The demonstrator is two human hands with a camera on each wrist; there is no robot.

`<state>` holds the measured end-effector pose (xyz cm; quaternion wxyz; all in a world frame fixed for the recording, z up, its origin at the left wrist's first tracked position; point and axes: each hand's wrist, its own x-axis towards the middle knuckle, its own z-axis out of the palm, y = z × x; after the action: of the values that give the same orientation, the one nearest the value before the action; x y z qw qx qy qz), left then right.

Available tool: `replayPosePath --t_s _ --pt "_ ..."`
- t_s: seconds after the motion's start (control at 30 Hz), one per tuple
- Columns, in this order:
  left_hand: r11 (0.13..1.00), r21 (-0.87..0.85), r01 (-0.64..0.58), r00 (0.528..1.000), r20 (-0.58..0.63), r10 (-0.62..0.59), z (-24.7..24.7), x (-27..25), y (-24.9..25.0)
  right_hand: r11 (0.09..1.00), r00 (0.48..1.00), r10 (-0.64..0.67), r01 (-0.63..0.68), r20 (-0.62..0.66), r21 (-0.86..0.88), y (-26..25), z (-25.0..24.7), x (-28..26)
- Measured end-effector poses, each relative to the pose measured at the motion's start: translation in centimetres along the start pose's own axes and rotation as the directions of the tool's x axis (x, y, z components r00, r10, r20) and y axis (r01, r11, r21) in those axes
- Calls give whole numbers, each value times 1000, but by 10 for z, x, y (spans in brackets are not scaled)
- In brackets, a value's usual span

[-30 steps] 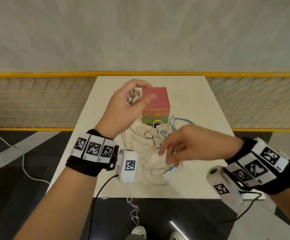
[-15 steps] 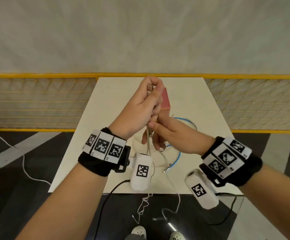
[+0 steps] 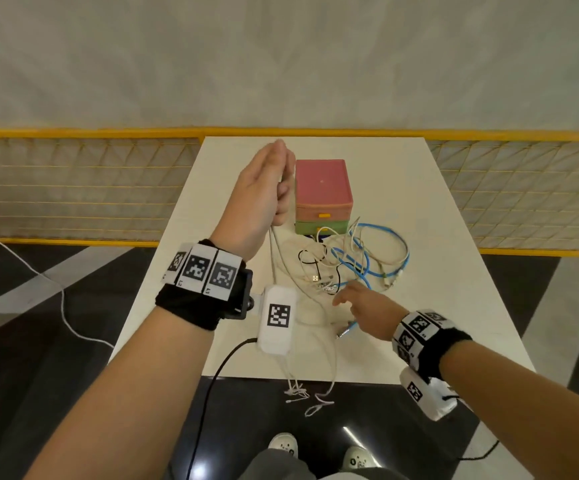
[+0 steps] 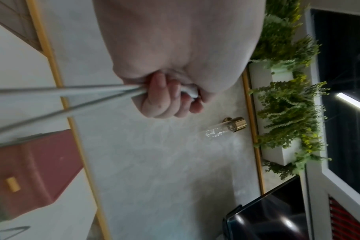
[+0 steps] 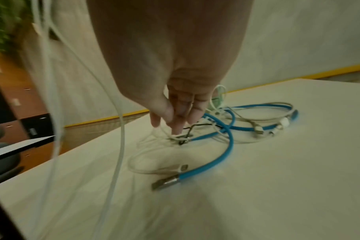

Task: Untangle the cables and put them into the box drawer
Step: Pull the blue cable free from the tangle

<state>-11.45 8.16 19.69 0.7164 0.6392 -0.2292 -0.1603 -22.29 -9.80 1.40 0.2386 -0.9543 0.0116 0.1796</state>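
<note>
My left hand [image 3: 274, 181] is raised left of the box, its fingers [image 4: 162, 97] curled round a white cable [image 3: 273, 258]. Two strands of that cable hang down, and its ends dangle below the table's near edge. My right hand [image 3: 360, 306] is low over the table with its fingers [image 5: 176, 116] straight, pointing down at the near side of the tangle and holding nothing. The tangle holds a blue cable [image 3: 367, 258], a black cable [image 3: 307, 261] and several white ones. The pink box [image 3: 322, 181] with a green lower drawer [image 3: 315, 227] stands just behind it.
The white table [image 3: 454, 306] stands against a yellow mesh fence [image 3: 73, 188]. The blue cable's metal plug [image 5: 164, 184] lies near my right hand. A white cord [image 3: 38, 282] runs over the dark glossy floor at the left. My shoes show below the table edge.
Half a second ago both hands met at the raised white cable. My right hand has let go and dropped to the tangle, while my left hand stays up holding the cable.
</note>
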Motion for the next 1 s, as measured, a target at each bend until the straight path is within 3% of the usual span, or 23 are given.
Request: replayPosePath --t_s 0.1,0.2,0.33,0.53,0.6,0.67,0.77,0.87,0.93,1.0 --pt "997 47 56 998 29 -57 6 -2 -20 989 994 104 -100 36 -111 21 8 14" --pt "991 69 110 993 38 -113 13 -6 -35 970 983 130 -100 127 -222 30 18 22" --pt "987 53 151 988 4 -152 14 -13 -47 946 981 158 -116 116 -304 33 28 21" --pt "983 136 127 990 -85 -116 7 -20 -62 968 984 179 -174 11 -182 41 -3 -1" --pt "983 162 85 993 -96 -70 6 -20 -62 985 982 173 -171 -83 25 33 -29 -10" --pt "985 166 55 994 -97 -40 10 -18 -61 956 966 103 -30 -238 292 16 -55 -19" --pt "988 151 21 998 -56 -13 26 -16 -52 826 908 -35 260 -417 499 -25 -87 -34" --pt "987 161 -9 1000 -9 11 45 -12 -42 728 866 -124 411 -484 548 -57 -100 -43" --pt "984 176 -31 999 17 29 54 -10 -37 727 858 -151 433 -491 533 -67 -101 -43" --pt "974 221 -53 998 -32 61 56 -6 -36 758 855 -151 422 -496 497 -69 -99 -39"
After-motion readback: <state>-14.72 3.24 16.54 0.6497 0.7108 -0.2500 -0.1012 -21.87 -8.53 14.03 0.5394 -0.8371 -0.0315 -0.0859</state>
